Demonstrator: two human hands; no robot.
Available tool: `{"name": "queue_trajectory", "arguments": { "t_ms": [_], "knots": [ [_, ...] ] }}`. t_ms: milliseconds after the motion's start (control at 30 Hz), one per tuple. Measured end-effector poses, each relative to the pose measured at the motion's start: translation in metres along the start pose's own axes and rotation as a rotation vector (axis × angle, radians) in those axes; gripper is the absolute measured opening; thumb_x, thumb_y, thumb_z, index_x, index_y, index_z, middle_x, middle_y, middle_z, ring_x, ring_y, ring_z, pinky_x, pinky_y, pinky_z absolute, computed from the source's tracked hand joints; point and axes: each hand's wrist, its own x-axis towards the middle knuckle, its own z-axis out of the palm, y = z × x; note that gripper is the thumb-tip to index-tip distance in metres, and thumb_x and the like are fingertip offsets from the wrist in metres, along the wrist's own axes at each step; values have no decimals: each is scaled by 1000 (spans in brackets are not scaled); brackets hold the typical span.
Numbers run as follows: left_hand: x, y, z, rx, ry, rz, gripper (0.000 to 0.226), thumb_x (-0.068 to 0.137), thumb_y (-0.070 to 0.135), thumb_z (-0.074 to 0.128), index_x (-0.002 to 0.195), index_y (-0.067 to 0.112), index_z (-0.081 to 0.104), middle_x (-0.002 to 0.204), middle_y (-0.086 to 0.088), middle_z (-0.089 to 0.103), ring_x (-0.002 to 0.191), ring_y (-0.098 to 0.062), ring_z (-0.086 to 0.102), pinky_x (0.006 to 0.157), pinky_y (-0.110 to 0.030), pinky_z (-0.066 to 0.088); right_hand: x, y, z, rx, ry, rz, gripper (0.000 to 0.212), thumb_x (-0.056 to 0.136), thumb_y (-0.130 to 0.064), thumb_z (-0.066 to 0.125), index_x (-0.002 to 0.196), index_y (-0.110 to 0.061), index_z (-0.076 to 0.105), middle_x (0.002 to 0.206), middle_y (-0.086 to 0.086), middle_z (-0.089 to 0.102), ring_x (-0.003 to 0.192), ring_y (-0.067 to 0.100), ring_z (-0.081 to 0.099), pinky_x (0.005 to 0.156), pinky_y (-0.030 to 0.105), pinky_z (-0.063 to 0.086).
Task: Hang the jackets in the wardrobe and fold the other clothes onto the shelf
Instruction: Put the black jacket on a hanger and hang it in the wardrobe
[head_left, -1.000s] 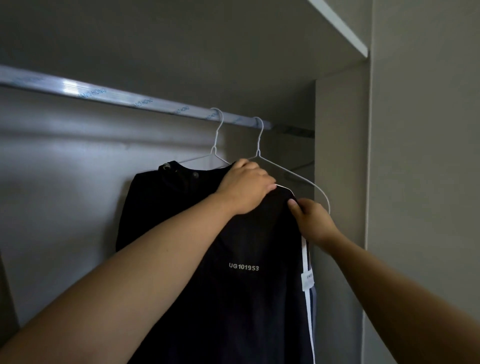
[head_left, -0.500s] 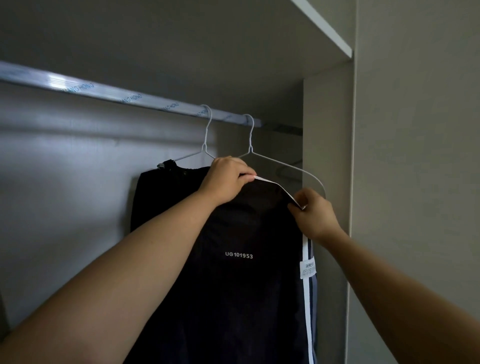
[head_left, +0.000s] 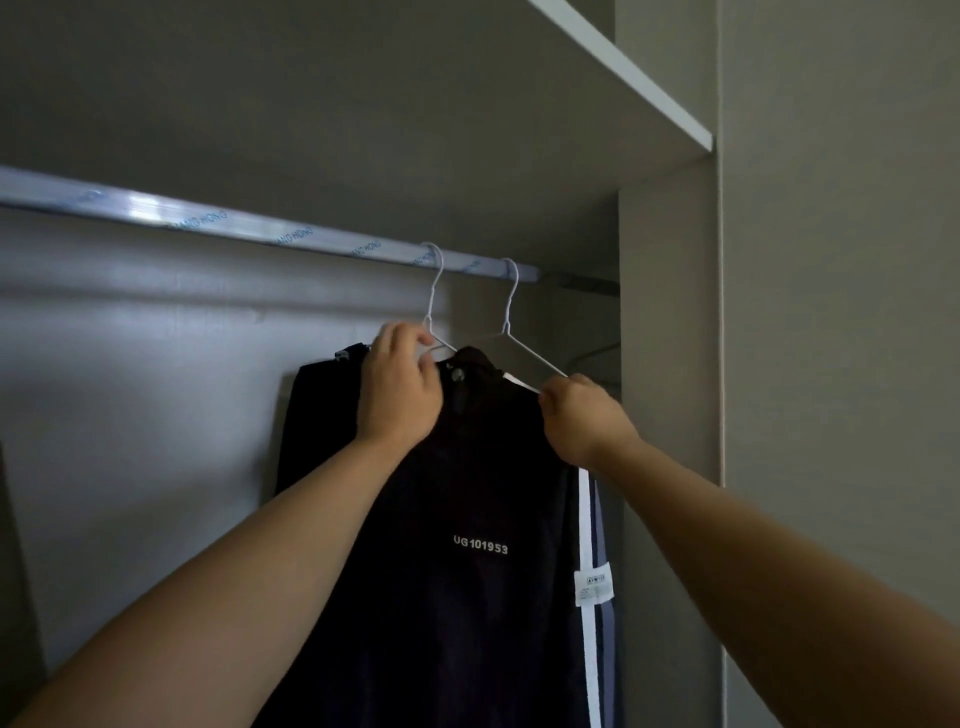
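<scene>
Jacket (head_left: 483, 519) hangs below the rail (head_left: 208, 223), near its right end, with its collar now up on the right hanger (head_left: 511, 312). Further left under the rail, the left hand (head_left: 400, 395) has left the jacket's top for the left hanger (head_left: 434, 291). Its grip is curled on the wire, where a second dark garment (head_left: 311, 415) hangs. The right hand (head_left: 582, 421) has climbed the right hanger's arm and pinches the white-edged shoulder. Hanging looks nearly finished, and only that shoulder still needs settling.
</scene>
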Motion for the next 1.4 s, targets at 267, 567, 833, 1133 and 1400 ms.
{"name": "queue_trajectory", "arguments": {
  "t_ms": [267,567,833,1133,1400],
  "knots": [
    [15,-108,-42,304,-78,-625,45,101,18,42,145,15,46,146,-12,50,135,-34,44,112,-47,38,29,-48,7,-51,-87,58,17,95,-24,35,92,-24,51,107,7,63,102,34,59,91,52,40],
    [38,-124,-57,314,-273,-519,56,108,41,26,102,5,69,106,-18,67,96,-36,59,82,-38,42,45,-50,5,-55,-65,137,32,93,-35,26,87,-21,54,107,9,64,95,34,59,98,56,39],
    [6,-129,-77,626,-220,-226,40,109,23,25,100,5,60,103,-17,67,93,-37,58,82,-43,41,34,-44,29,-62,132,42,28,101,-29,28,88,-15,48,91,14,66,88,41,60,89,50,43],
    [-2,-112,-70,636,-155,-301,46,107,30,28,97,5,66,100,-17,69,97,-38,57,86,-44,40,43,-34,33,-96,208,8,27,102,-30,28,85,-18,46,82,9,66,80,37,61,82,45,40],
    [13,-107,-65,608,-164,-85,37,104,22,34,83,8,61,86,-12,69,84,-33,57,77,-41,35,41,-46,50,-82,225,19,16,98,-25,34,86,-17,42,90,13,68,84,39,60,80,46,35]
  ]
}}
